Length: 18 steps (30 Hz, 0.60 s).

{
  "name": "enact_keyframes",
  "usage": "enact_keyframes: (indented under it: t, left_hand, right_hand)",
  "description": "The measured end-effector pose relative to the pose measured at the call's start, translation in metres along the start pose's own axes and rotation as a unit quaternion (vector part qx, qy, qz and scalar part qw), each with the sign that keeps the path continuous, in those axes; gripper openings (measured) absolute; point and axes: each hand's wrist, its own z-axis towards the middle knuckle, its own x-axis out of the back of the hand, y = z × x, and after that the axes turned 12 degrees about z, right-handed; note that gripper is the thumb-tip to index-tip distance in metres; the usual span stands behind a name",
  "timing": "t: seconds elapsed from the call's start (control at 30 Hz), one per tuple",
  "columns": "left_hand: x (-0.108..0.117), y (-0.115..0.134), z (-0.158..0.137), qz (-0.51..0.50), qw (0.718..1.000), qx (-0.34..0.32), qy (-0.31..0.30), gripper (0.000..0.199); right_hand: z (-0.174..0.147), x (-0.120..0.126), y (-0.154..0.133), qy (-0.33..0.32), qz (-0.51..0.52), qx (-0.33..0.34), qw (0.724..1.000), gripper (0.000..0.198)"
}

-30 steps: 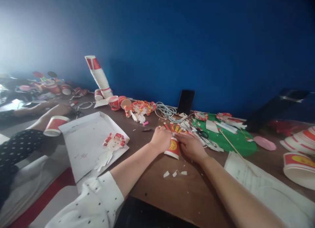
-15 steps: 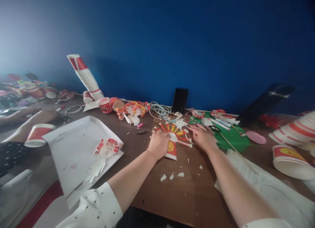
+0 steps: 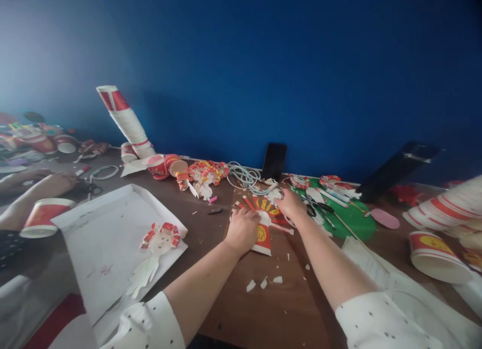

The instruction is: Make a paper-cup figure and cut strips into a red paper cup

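Note:
A cut-open paper cup (image 3: 263, 240), red and white with a yellow emblem, lies flat on the table, its red and yellow strips fanned out. Over its left side my left hand (image 3: 242, 229) is closed with bent fingers, holding it against the table. Beyond the fan, the closed fingers of my right hand (image 3: 291, 206) are at a small white paper cutout (image 3: 274, 194); the fingertips are partly hidden. Black-handled scissors (image 3: 320, 206) lie to the right of that hand on a green sheet (image 3: 356, 223). White paper scraps (image 3: 264, 282) are scattered nearer me.
A white box lid (image 3: 90, 238) holding a paper doll (image 3: 160, 238) is on the left, beside another person's hands (image 3: 56, 183). Coiled cable (image 3: 244, 176) and a phone (image 3: 274, 160) are at the wall. Stacked cups (image 3: 448, 208) and a cup (image 3: 437, 256) lie right.
My right hand has moved left and away from me to the white cutout, uncovering the scissors. My left hand stays on the cut cup. The view has shifted slightly.

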Motion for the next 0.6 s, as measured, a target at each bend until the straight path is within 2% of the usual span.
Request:
enact_keyframes:
  t: [0.1, 0.23, 0.33, 0.4, 0.43, 0.5, 0.57, 0.6]
  left_hand:
    - [0.001, -0.001, -0.001, -0.005, 1.0, -0.003, 0.005, 0.029]
    - [0.0, -0.001, 0.0, -0.005, 1.0, -0.007, -0.002, 0.029]
    - [-0.001, 0.0, 0.001, -0.003, 1.0, -0.007, -0.005, 0.029]
    - [-0.002, 0.001, 0.002, -0.004, 1.0, -0.005, -0.007, 0.03]
    - [-0.002, 0.002, 0.002, -0.005, 1.0, -0.005, -0.009, 0.031]
    - [-0.003, 0.002, 0.002, -0.007, 1.0, -0.005, -0.012, 0.031]
    - [-0.003, 0.002, 0.001, -0.007, 1.0, -0.002, -0.01, 0.032]
    - [-0.004, 0.002, 0.001, -0.007, 1.0, -0.001, -0.007, 0.032]
  right_hand:
    - [0.008, 0.003, 0.02, -0.005, 0.025, -0.001, 1.0, 0.05]
    - [0.008, 0.028, 0.058, 0.03, 0.035, -0.019, 0.999, 0.05]
    - [0.001, 0.045, 0.073, 0.09, 0.031, -0.057, 0.994, 0.053]
    - [-0.007, 0.047, 0.072, 0.161, 0.008, -0.073, 0.984, 0.061]
    - [-0.012, 0.045, 0.067, 0.198, -0.004, -0.06, 0.978, 0.063]
    - [-0.021, 0.037, 0.055, 0.209, -0.016, 0.047, 0.977, 0.053]
    - [-0.027, 0.024, 0.043, 0.138, -0.048, 0.182, 0.972, 0.045]
    - [-0.029, 0.018, 0.038, 0.091, -0.074, 0.223, 0.968, 0.044]
